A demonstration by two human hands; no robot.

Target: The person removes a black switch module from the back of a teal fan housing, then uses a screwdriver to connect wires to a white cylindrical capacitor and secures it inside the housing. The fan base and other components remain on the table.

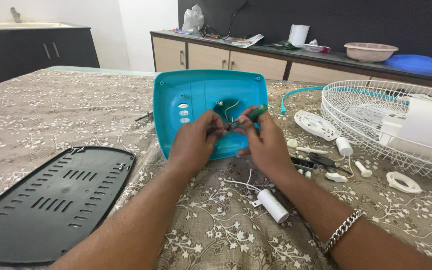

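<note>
left hand [194, 141] pinching thin wires [231, 120] inside teal fan base [201, 95] on the surface | right hand [263, 142] closed round green screwdriver [255, 113] | wires look floppy, fragile; probably best gripped by insulation | capacitor [273, 205] nearby

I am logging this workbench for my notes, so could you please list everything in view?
fan base shell: one, turquoise, tilted up at table centre
wires: a few, yellow and dark, in the shell's opening
screwdriver: one, green handle, in the right hand
base plate: one, black, slotted, table left
capacitor: one, white cylinder, by the right forearm
fan guard: one, white wire, table right
small parts: several, white and black, right of the hands
tablecloth: one, beige floral, over the table
bowl: one, pinkish, back counter
lid: one, blue, back counter
bracelet: one, silver, right wrist
left hand: fingers at the wires
right hand: fingers hold the screwdriver
</note>
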